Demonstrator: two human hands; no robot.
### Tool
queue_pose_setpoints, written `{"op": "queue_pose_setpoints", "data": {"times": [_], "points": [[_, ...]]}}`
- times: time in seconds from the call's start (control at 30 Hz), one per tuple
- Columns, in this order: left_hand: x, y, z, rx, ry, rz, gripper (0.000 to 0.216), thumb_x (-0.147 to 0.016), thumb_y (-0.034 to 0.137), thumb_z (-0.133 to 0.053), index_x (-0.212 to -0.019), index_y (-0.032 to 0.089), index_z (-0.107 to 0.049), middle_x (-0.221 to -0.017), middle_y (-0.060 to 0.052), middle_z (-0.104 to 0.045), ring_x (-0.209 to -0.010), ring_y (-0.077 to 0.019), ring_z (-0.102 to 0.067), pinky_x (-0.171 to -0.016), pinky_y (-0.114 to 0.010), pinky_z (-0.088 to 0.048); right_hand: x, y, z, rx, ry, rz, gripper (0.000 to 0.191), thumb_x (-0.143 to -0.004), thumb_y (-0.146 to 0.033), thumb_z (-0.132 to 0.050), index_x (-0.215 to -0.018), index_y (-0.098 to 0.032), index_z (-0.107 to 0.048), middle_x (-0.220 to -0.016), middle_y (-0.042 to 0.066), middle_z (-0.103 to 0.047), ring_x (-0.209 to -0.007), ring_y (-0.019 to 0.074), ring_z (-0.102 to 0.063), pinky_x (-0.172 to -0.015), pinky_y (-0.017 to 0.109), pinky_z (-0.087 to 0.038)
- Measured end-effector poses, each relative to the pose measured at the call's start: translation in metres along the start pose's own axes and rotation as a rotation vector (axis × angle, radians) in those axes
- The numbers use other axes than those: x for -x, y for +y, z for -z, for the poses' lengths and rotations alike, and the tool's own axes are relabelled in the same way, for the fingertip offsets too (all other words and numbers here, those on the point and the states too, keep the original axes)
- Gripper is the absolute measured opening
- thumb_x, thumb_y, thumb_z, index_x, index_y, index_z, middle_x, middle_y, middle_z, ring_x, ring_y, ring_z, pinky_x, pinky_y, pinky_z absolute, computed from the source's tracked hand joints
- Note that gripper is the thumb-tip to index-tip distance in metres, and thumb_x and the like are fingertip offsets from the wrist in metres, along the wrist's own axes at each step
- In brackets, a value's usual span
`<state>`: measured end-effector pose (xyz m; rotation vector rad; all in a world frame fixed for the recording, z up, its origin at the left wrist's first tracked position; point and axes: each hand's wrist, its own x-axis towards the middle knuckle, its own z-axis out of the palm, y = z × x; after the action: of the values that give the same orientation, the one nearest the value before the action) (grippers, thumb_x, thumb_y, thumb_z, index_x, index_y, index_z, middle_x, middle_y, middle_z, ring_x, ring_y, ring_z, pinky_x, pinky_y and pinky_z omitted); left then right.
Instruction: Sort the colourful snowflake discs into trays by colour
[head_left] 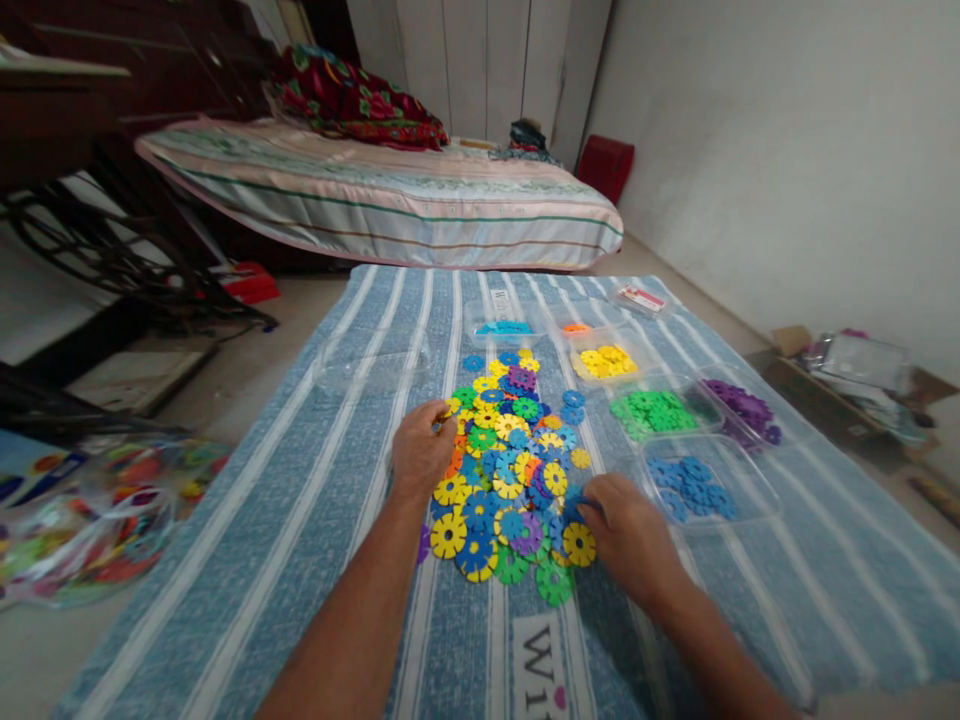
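Observation:
A heap of flat plastic snowflake discs (510,470) in yellow, blue, green, purple and orange lies on a blue striped cloth (300,520). My left hand (421,448) rests at the heap's left edge, fingers curled round a yellow disc. My right hand (628,535) lies at the heap's lower right, fingertips pinched on a blue disc beside a yellow one (579,544). Clear trays to the right hold sorted discs: yellow (604,362), green (652,412), purple (742,408) and blue (694,485).
An empty clear tray (371,360) sits at the left and a tray with light blue pieces (504,328) at the back. A bed (390,200) stands behind the cloth. A bag of coloured pieces (97,520) lies on the floor at left, a cardboard box (847,385) at right.

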<state>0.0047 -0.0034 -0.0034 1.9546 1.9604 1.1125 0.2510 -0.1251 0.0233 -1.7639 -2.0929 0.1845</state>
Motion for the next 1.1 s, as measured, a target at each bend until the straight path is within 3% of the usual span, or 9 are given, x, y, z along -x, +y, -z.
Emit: {"op": "queue_pose_setpoints", "data": {"times": [0.07, 0.13, 0.23, 0.3, 0.4, 0.53, 0.67, 0.87, 1.1], "points": [[0.0, 0.0, 0.0, -0.003, -0.004, -0.003, 0.026, -0.077, 0.028, -0.047, -0.093, 0.018, -0.064, -0.103, -0.006, -0.068, -0.099, -0.0203, -0.06, -0.093, -0.032, -0.045, 0.004, 0.002, 0.013, -0.056, 0.055, 0.03, 0.016, -0.086, -0.02, -0.047, -0.073, -0.02, -0.056, -0.075, 0.002, -0.059, -0.073, 0.016, -0.056, -0.065, 0.027, -0.044], [0.0, 0.0, 0.0, -0.001, -0.004, -0.004, 0.026, -0.077, 0.028, -0.047, -0.094, 0.018, -0.064, -0.103, -0.006, -0.067, -0.099, -0.0202, -0.06, -0.093, -0.032, -0.045, 0.007, 0.009, 0.029, -0.045, 0.192, 0.051, 0.018, -0.088, -0.025, -0.045, -0.077, -0.019, -0.058, -0.079, 0.003, -0.062, -0.077, 0.0157, -0.057, -0.07, 0.027, -0.045], [0.001, 0.0, -0.001, 0.008, 0.002, 0.001, 0.026, -0.077, 0.027, -0.047, -0.094, 0.018, -0.064, -0.103, -0.006, -0.067, -0.098, -0.0201, -0.06, -0.092, -0.032, -0.045, 0.01, 0.026, 0.055, 0.172, 0.433, -0.021, 0.022, -0.088, -0.032, -0.045, -0.082, -0.018, -0.061, -0.086, 0.007, -0.065, -0.083, 0.0209, -0.059, -0.077, 0.035, -0.047], [0.001, -0.001, -0.002, 0.012, 0.006, 0.005, 0.025, -0.077, 0.026, -0.047, -0.094, 0.018, -0.064, -0.102, -0.006, -0.068, -0.098, -0.0202, -0.06, -0.092, -0.032, -0.045, 0.012, 0.034, 0.065, 0.319, 0.497, -0.086, 0.025, -0.088, -0.036, -0.046, -0.085, -0.017, -0.062, -0.086, 0.009, -0.065, -0.081, 0.024, -0.06, -0.074, 0.038, -0.047], [0.0, -0.001, -0.003, 0.011, 0.009, 0.005, 0.024, -0.076, 0.026, -0.048, -0.093, 0.018, -0.064, -0.101, -0.006, -0.068, -0.099, -0.0203, -0.06, -0.093, -0.032, -0.044, 0.019, 0.03, 0.057, 0.272, 0.436, -0.003, 0.023, -0.088, -0.034, -0.047, -0.09, -0.017, -0.062, -0.088, 0.009, -0.066, -0.084, 0.0233, -0.06, -0.077, 0.039, -0.049], [0.0, -0.001, -0.003, 0.008, 0.004, 0.007, 0.023, -0.075, 0.025, -0.049, -0.092, 0.019, -0.064, -0.1, -0.005, -0.068, -0.098, -0.0199, -0.06, -0.092, -0.031, -0.045, 0.029, 0.003, 0.019, 0.081, 0.21, 0.2, 0.021, -0.085, -0.026, -0.051, -0.101, -0.017, -0.061, -0.103, 0.01, -0.064, -0.105, 0.0237, -0.055, -0.09, 0.04, -0.046], [0.001, 0.0, -0.002, 0.009, 0.01, 0.01, 0.025, -0.075, 0.025, -0.049, -0.094, 0.019, -0.064, -0.103, -0.006, -0.067, -0.098, -0.0201, -0.06, -0.093, -0.032, -0.045, 0.033, -0.012, -0.006, 0.073, 0.028, 0.157, 0.026, -0.079, -0.022, -0.059, -0.104, -0.016, -0.06, -0.109, 0.011, -0.061, -0.114, 0.0286, -0.049, -0.094, 0.046, -0.044], [0.001, 0.002, -0.001, 0.019, 0.001, 0.009, 0.024, -0.076, 0.025, -0.048, -0.092, 0.019, -0.064, -0.101, -0.005, -0.067, -0.099, -0.0197, -0.06, -0.093, -0.032, -0.044, 0.035, 0.003, -0.002, 0.107, -0.051, 0.114, 0.019, -0.079, -0.023, -0.06, -0.096, -0.016, -0.062, -0.109, 0.012, -0.061, -0.111, 0.0285, -0.051, -0.092, 0.045, -0.045], [0.001, 0.002, -0.001, 0.022, 0.0, 0.018, 0.024, -0.075, 0.026, -0.049, -0.093, 0.02, -0.064, -0.102, -0.005, -0.067, -0.1, -0.0204, -0.059, -0.094, -0.032, -0.044, 0.031, -0.005, -0.004, 0.135, -0.004, 0.092, 0.028, -0.078, -0.026, -0.061, -0.103, -0.015, -0.061, -0.116, 0.014, -0.058, -0.118, 0.0311, -0.046, -0.095, 0.048, -0.043]]}}
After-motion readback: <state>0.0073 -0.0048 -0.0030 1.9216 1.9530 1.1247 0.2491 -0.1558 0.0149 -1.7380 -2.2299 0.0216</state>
